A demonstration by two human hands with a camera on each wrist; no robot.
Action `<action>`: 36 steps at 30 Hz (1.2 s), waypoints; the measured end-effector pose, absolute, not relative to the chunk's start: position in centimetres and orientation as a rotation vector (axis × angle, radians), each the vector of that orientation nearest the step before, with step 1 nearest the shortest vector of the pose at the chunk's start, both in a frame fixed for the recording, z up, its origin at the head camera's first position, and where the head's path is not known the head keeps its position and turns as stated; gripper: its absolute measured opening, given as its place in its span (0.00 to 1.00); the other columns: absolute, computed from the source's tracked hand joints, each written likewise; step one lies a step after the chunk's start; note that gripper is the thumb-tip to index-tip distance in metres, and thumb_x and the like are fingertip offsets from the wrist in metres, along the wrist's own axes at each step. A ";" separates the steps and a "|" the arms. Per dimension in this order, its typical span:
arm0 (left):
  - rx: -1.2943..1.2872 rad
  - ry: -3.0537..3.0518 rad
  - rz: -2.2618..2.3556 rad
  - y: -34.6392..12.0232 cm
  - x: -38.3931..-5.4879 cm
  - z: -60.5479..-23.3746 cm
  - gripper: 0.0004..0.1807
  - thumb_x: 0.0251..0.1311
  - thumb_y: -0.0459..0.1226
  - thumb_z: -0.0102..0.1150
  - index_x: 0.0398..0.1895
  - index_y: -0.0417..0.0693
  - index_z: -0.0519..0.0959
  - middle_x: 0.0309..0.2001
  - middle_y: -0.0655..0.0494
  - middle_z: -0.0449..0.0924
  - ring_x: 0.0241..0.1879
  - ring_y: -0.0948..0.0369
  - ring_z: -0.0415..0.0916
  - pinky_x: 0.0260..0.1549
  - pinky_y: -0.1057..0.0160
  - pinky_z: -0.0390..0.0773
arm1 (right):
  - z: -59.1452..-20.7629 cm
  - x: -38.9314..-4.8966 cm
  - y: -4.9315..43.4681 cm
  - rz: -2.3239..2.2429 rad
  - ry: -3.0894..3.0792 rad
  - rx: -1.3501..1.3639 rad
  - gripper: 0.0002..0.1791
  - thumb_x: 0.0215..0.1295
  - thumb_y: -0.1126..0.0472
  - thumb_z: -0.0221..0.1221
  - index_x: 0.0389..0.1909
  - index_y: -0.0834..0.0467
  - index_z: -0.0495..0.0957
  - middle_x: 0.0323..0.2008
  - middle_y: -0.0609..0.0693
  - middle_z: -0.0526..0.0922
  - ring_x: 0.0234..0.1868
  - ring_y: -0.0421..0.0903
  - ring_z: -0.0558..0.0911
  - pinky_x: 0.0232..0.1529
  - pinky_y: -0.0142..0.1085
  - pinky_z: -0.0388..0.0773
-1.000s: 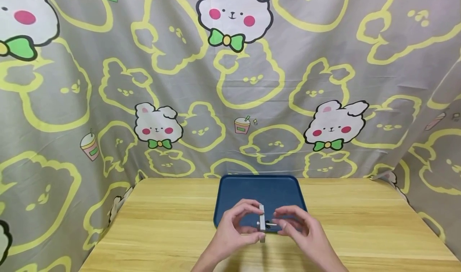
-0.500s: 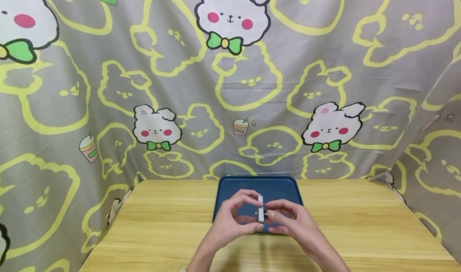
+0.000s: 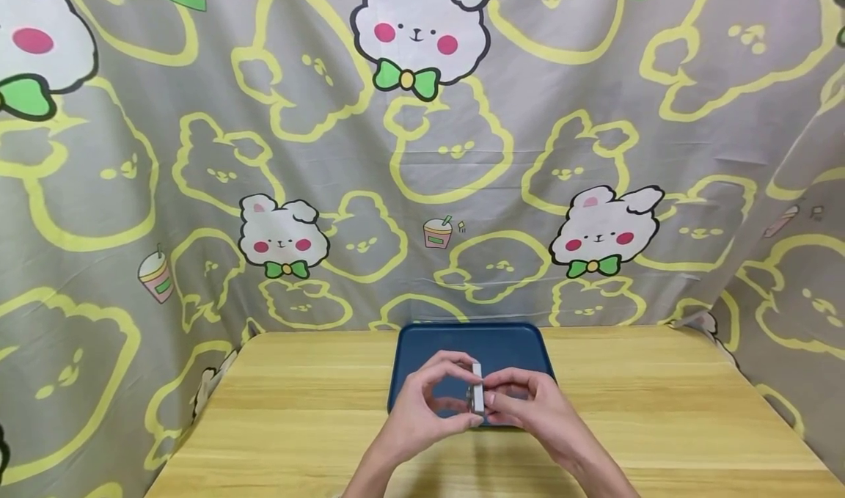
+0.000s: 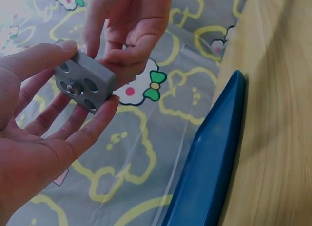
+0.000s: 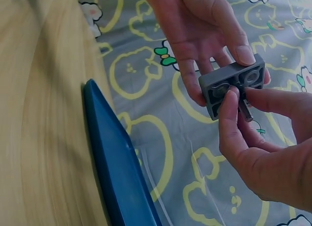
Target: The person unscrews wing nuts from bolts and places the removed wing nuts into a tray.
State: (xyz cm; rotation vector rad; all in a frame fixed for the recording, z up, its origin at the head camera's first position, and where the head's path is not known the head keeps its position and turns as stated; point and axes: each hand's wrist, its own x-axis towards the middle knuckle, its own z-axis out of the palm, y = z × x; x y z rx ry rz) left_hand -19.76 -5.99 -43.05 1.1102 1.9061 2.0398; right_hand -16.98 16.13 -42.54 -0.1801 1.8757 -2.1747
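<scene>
A grey rectangular block with several round holes is held upright above the front of the tray. My left hand grips it by opposite edges, thumb against fingers. In the left wrist view a bolt head sits at the middle of the block's face. The threaded bolt sticks out of the hollow far face in the right wrist view. At its base, the thumb and index finger of my right hand pinch a small dark nut-like piece, mostly hidden by the fingertips.
A blue tray lies on the wooden table, beneath and behind the hands. Patterned grey cloth hangs at the back and both sides.
The right hand has moved left, from the bolt's free end to the block. The small dark piece now sits close against the block. Both hands and the block rose slightly, then stayed nearly level.
</scene>
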 end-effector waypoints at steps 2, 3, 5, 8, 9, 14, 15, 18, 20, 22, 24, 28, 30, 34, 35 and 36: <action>1.114 1.900 2.043 -6.2 -19.7 -43.1 0.20 0.59 0.26 0.72 0.55 0.39 0.81 0.64 0.40 0.70 0.62 0.49 0.71 0.47 0.48 0.87 | -42.5 -17.0 15.9 -2.166 1.929 -0.196 0.19 0.69 0.64 0.66 0.54 0.71 0.77 0.42 0.55 0.85 0.41 0.48 0.88 0.45 0.41 0.88; 1.119 1.896 2.044 -6.3 -19.8 -43.2 0.20 0.59 0.26 0.72 0.55 0.39 0.81 0.64 0.38 0.69 0.62 0.49 0.71 0.47 0.48 0.87 | -42.5 -16.9 15.7 -2.156 1.962 -0.214 0.18 0.69 0.64 0.66 0.54 0.71 0.77 0.41 0.56 0.85 0.40 0.49 0.88 0.45 0.41 0.88; 1.119 1.885 2.048 -6.4 -19.8 -43.3 0.20 0.59 0.25 0.71 0.55 0.38 0.81 0.64 0.34 0.68 0.62 0.49 0.71 0.47 0.48 0.87 | -42.6 -16.8 15.5 -2.123 2.046 -0.266 0.18 0.69 0.64 0.66 0.53 0.70 0.77 0.41 0.57 0.84 0.40 0.49 0.88 0.43 0.42 0.89; 1.114 1.869 2.056 -6.6 -19.8 -43.5 0.20 0.59 0.25 0.71 0.55 0.38 0.81 0.64 0.31 0.67 0.63 0.50 0.72 0.47 0.49 0.87 | -42.6 -16.6 15.3 -2.063 2.178 -0.342 0.15 0.69 0.64 0.66 0.51 0.68 0.77 0.43 0.59 0.84 0.43 0.50 0.88 0.40 0.43 0.89; 1.113 1.870 2.056 -6.6 -19.8 -43.5 0.21 0.59 0.25 0.71 0.55 0.38 0.81 0.64 0.31 0.67 0.63 0.49 0.72 0.47 0.48 0.87 | -42.6 -16.5 15.2 -2.041 2.221 -0.377 0.14 0.69 0.64 0.65 0.50 0.67 0.77 0.43 0.59 0.83 0.44 0.50 0.88 0.40 0.43 0.89; 1.082 1.860 2.058 -6.6 -19.7 -43.6 0.21 0.60 0.27 0.71 0.57 0.35 0.79 0.65 0.33 0.68 0.64 0.49 0.72 0.48 0.48 0.86 | -43.2 -16.3 15.2 -1.947 2.475 -0.559 0.08 0.69 0.65 0.66 0.45 0.60 0.79 0.43 0.55 0.84 0.44 0.45 0.87 0.39 0.37 0.88; 1.069 1.857 2.060 -6.6 -19.7 -43.6 0.22 0.60 0.28 0.72 0.57 0.34 0.79 0.65 0.33 0.68 0.64 0.49 0.72 0.48 0.48 0.86 | -43.4 -16.3 15.2 -1.934 2.525 -0.618 0.08 0.68 0.66 0.66 0.44 0.58 0.79 0.43 0.53 0.84 0.43 0.44 0.87 0.38 0.37 0.88; 1.060 1.839 2.077 -6.6 -19.7 -43.7 0.22 0.60 0.28 0.72 0.57 0.33 0.78 0.65 0.32 0.68 0.65 0.47 0.71 0.48 0.48 0.86 | -44.0 -16.4 15.1 -1.868 2.721 -0.862 0.13 0.65 0.69 0.69 0.44 0.51 0.79 0.42 0.46 0.84 0.39 0.40 0.86 0.33 0.35 0.87; 1.063 1.829 2.090 -6.6 -19.8 -43.8 0.22 0.60 0.27 0.72 0.57 0.33 0.78 0.65 0.31 0.67 0.65 0.46 0.72 0.48 0.48 0.86 | -44.2 -16.5 15.0 -1.807 2.838 -1.058 0.18 0.62 0.72 0.70 0.45 0.49 0.79 0.43 0.43 0.84 0.38 0.39 0.85 0.31 0.33 0.86; 1.072 1.814 2.105 -6.7 -19.9 -44.0 0.22 0.60 0.27 0.71 0.57 0.34 0.79 0.65 0.32 0.68 0.65 0.46 0.72 0.48 0.48 0.86 | -44.4 -16.6 14.9 -1.713 2.957 -1.219 0.21 0.61 0.73 0.70 0.45 0.46 0.79 0.43 0.41 0.83 0.38 0.37 0.83 0.30 0.31 0.84; 1.064 1.802 2.116 -6.8 -20.0 -44.0 0.22 0.59 0.27 0.72 0.58 0.34 0.79 0.64 0.33 0.68 0.64 0.47 0.73 0.48 0.48 0.86 | -44.3 -16.5 14.9 -1.627 3.029 -1.332 0.15 0.65 0.69 0.69 0.45 0.47 0.79 0.44 0.41 0.82 0.39 0.37 0.82 0.32 0.28 0.82; 1.032 1.763 2.140 -7.0 -20.0 -44.1 0.23 0.60 0.27 0.72 0.58 0.33 0.78 0.64 0.37 0.70 0.63 0.48 0.74 0.48 0.47 0.86 | -44.2 -16.3 14.8 -1.496 3.127 -1.440 0.04 0.75 0.53 0.60 0.41 0.48 0.81 0.45 0.42 0.81 0.41 0.38 0.82 0.42 0.24 0.82; 1.024 1.750 2.148 -7.1 -20.1 -44.0 0.23 0.60 0.27 0.71 0.58 0.33 0.78 0.64 0.37 0.70 0.63 0.47 0.74 0.48 0.48 0.86 | -44.3 -16.3 14.7 -1.444 3.179 -1.506 0.10 0.77 0.50 0.55 0.39 0.49 0.81 0.45 0.43 0.81 0.41 0.39 0.82 0.46 0.22 0.81; 1.017 1.743 2.152 -7.2 -20.0 -43.9 0.23 0.61 0.28 0.71 0.58 0.32 0.78 0.64 0.38 0.70 0.63 0.47 0.74 0.49 0.49 0.86 | -44.4 -16.4 14.5 -1.385 3.258 -1.645 0.13 0.79 0.50 0.53 0.36 0.50 0.81 0.45 0.44 0.81 0.40 0.39 0.81 0.46 0.21 0.80; 1.020 1.744 2.152 -7.2 -20.0 -43.9 0.23 0.61 0.28 0.71 0.58 0.32 0.78 0.64 0.38 0.70 0.63 0.47 0.74 0.49 0.49 0.86 | -44.4 -16.5 14.5 -1.383 3.267 -1.670 0.13 0.79 0.51 0.53 0.36 0.51 0.82 0.45 0.44 0.81 0.40 0.39 0.81 0.45 0.21 0.80; 1.023 1.742 2.153 -7.3 -20.0 -43.8 0.23 0.61 0.28 0.71 0.58 0.32 0.78 0.64 0.38 0.70 0.63 0.47 0.74 0.49 0.49 0.86 | -44.5 -16.5 14.4 -1.388 3.270 -1.688 0.13 0.80 0.51 0.53 0.36 0.51 0.82 0.45 0.44 0.81 0.40 0.39 0.81 0.45 0.22 0.80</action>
